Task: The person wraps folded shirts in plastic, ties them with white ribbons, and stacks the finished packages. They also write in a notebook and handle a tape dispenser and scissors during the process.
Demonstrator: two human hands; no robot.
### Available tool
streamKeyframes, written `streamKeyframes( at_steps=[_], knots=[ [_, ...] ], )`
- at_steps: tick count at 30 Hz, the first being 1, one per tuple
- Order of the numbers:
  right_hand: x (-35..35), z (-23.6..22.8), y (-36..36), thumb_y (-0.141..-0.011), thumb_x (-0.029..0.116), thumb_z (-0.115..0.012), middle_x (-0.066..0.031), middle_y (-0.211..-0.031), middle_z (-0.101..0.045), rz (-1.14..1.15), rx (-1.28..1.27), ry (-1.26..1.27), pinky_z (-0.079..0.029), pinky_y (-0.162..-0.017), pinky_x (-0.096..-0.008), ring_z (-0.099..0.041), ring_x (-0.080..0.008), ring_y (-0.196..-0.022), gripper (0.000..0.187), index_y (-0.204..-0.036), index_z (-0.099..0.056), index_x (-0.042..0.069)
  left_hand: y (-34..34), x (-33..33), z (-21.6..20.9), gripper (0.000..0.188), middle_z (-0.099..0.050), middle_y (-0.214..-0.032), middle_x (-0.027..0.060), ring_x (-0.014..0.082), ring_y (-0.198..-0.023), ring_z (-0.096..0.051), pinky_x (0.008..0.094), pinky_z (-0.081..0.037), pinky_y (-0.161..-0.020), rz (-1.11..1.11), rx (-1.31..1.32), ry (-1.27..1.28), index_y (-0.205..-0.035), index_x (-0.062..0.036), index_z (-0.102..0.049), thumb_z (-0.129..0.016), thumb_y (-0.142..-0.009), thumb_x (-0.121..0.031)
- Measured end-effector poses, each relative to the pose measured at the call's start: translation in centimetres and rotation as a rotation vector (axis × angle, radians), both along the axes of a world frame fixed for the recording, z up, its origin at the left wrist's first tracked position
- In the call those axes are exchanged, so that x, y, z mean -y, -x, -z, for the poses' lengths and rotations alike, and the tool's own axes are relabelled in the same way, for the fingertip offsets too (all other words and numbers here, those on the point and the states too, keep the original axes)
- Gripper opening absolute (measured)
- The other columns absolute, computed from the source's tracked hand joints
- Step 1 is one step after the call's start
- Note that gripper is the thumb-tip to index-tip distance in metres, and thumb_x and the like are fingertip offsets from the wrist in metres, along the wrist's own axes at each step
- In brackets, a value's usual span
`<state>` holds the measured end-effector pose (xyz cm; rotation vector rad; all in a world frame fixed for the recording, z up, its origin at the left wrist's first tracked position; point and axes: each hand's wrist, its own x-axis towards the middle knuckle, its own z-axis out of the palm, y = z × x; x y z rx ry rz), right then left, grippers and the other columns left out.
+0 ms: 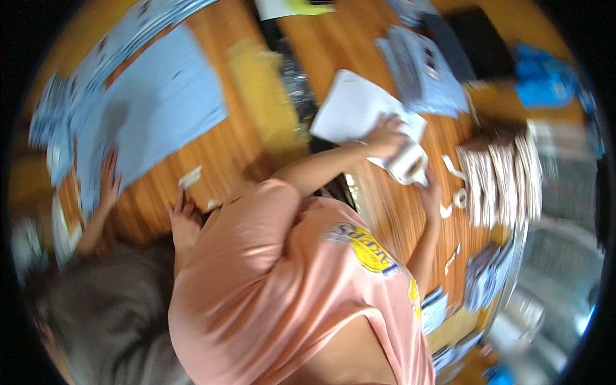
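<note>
Left hand: right of upper centre, clenched on the near edge of the white rectangular paper bundle.
Right hand: just below, touching the white curled paper roll; grip blurred, cannot tell.
Orange-brown wooden tabletop: beneath both.
Small white paper scraps: just right of the roll.
Fanned stack of striped printed sheets: far right.
Pale blue printed sheets: upper left, under another person's hand.
Handling, judged: keep bundle pinned flat, steady roll from below, avoid sweeping scraps.
</note>
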<state>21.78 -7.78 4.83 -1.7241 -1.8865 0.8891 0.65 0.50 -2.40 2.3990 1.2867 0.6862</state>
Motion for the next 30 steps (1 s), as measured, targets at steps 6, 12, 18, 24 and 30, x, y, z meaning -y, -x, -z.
streamKeyframes(
  at_steps=[6, 12, 18, 24, 30],
  knots=[
    [0.8, 0.6, 1.8, -0.071, 0.018, -0.072, -0.0146, -0.117, -0.055, 0.212, 0.333, -0.234, -0.042, -0.089, -0.0417, -0.049, -0.0311, -0.112, 0.048, -0.116, -0.059, 0.009, 1.7, -2.6, 1.5, 0.039, -0.036, -0.139, 0.0171, 0.0397, -0.132, -0.024, 0.049, -0.016, -0.11, 0.051, 0.524, 0.089, -0.119, -0.0123, -0.057, -0.046, -0.082, -0.003],
    [12.2, -0.6, -4.9, -0.079, 0.02, -0.067, -0.0138, -0.114, -0.054, 0.601, 0.055, -0.25, -0.042, -0.09, -0.0389, -0.05, -0.0305, -0.107, 0.041, -0.117, -0.058, 0.008, 0.3, 1.0, -5.5, 0.037, -0.041, -0.132, 0.0164, 0.0357, -0.126, -0.034, 0.0447, -0.025, -0.106, 0.04, 0.662, -0.074, -0.117, 0.0, -0.05, -0.049, -0.081, 0.002],
    [22.2, -3.6, -10.3, -0.087, 0.017, -0.061, -0.0067, -0.111, -0.057, 0.977, -0.507, -0.146, -0.039, -0.093, -0.0287, -0.051, -0.0168, -0.106, 0.037, -0.121, -0.055, 0.004, -11.0, 8.9, -9.8, 0.051, -0.038, -0.132, 0.0175, 0.0313, -0.124, -0.035, 0.0432, -0.023, -0.106, 0.395, 0.787, -0.035, -0.13, 0.0022, -0.03, -0.05, -0.082, -0.002],
    [27.2, -6.7, -16.6, -0.086, 0.02, -0.062, -0.006, -0.1, -0.059, 1.056, -0.665, -0.307, -0.042, -0.088, -0.0281, -0.054, -0.0156, -0.095, 0.035, -0.115, -0.057, 0.002, -21.6, 14.6, -7.6, 0.051, -0.035, -0.133, 0.0223, 0.0379, -0.127, -0.029, 0.0509, -0.021, -0.107, 0.668, 0.027, -0.019, -0.128, -0.0052, -0.041, -0.059, -0.081, -0.016],
    [32.9, -7.0, -25.8, -0.084, 0.02, -0.064, -0.0053, -0.098, -0.06, 1.042, -0.466, -0.396, -0.045, -0.082, -0.0276, -0.054, -0.0125, -0.093, 0.034, -0.113, -0.058, 0.004, -20.1, 14.3, -3.5, 0.064, -0.028, -0.142, 0.0231, 0.0429, -0.131, -0.023, 0.0554, -0.017, -0.107, 0.313, 0.078, -0.346, -0.132, -0.0035, -0.04, -0.066, -0.076, -0.021]
  ],
)
